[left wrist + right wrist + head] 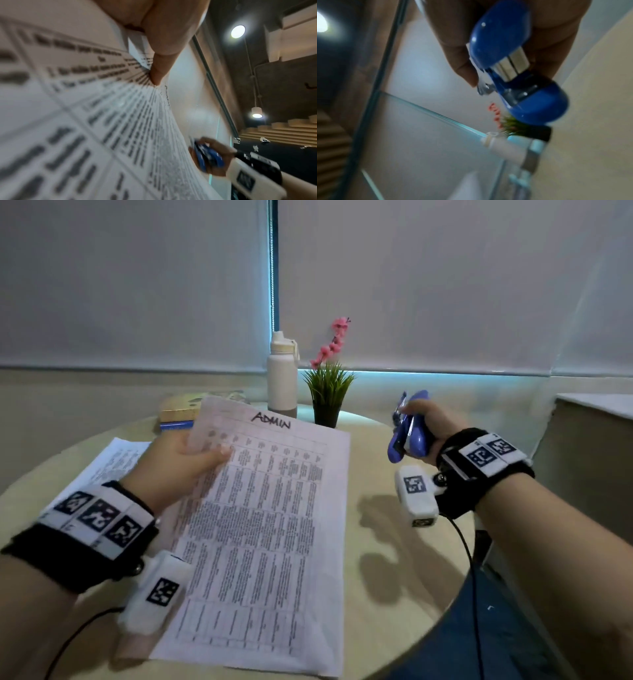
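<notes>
Left hand [185,460] pinches the papers [267,525] near their top-left corner, thumb on top, fingers under. The sheets are tilted up over the middle of the table [376,577]. Right hand [431,422] is curled round the blue stapler [407,433], held in the air at 3 o'clock of the papers' top edge, apart from them. Bottle [281,374] and plant [327,392] sit at 12 o'clock.

Looks like pre-staple positioning. Next: square the sheets, move the stapler toward 9 o'clock, feed a top corner into its mouth, squeeze.
</notes>
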Motion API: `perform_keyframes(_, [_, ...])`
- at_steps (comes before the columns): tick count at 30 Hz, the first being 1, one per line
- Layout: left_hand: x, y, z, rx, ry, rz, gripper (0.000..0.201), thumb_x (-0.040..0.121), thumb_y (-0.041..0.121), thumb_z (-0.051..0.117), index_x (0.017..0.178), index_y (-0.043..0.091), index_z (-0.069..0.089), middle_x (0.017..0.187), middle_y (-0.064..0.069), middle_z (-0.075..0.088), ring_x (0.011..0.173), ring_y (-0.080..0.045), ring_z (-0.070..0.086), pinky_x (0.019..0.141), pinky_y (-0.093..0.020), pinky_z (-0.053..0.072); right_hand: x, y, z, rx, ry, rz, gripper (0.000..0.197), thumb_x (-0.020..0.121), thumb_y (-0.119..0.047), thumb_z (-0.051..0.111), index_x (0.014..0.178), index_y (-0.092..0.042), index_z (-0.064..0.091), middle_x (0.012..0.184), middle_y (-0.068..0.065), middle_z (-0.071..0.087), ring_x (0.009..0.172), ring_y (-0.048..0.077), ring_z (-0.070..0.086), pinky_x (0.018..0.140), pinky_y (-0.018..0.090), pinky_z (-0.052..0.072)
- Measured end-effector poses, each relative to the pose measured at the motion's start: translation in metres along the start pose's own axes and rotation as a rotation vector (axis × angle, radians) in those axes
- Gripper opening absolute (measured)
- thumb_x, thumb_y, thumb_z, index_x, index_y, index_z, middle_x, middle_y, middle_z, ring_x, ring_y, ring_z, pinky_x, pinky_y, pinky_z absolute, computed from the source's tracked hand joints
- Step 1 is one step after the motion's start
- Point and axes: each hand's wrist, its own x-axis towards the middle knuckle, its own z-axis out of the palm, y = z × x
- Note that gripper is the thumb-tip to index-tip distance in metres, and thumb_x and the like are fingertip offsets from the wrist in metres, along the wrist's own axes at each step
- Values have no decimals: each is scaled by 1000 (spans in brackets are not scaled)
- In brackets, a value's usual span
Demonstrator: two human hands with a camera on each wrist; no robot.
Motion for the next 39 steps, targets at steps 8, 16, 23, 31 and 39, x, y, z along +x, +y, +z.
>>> perform_keyframes(8, [5,-31,-58,-75,84,-97,76,21,74,80,81,28,77,73,-2,75,67,-21,73,79,-36,55,33,45,-38,-1452,-29,341,28,73,-33,72,63,-13,55,83,8,62,81,26,57,71,31,42])
perform_keyframes(16, [2,-18,-47,-66,65,-103,6,71,29,72,74,28,77,68,-2,74,59,-18,71,78,-38,52,38,66,-33,-1668,-48,328,43,82,-44,66,61,-10,48,68,5,53,74,26,52,66,29,39])
perform_keyframes(23, [7,-28,-42,-105,53,-82,8,79,21,69,80,21,77,78,-8,75,68,-26,73,77,-47,55,48,75,-43,-1585,-61,329,45,77,-50,66,61,-11,52,66,4,54,62,22,51,63,28,39])
perform_keyframes(31, [9,-12,-18,-172,34,-62,8,86,5,62,89,7,69,80,-7,75,68,-20,73,66,-35,57,-3,36,-8,-692,-87,28,52,86,-59,49,101,-11,64,89,4,67,93,21,60,84,36,43])
perform_keyframes(39, [21,-1,16,-358,32,-115,15,90,4,59,98,10,69,95,-12,74,87,-26,72,81,-43,57,-62,59,24,-204,-466,148,42,73,-2,64,114,-5,59,111,19,68,94,34,65,85,51,53])
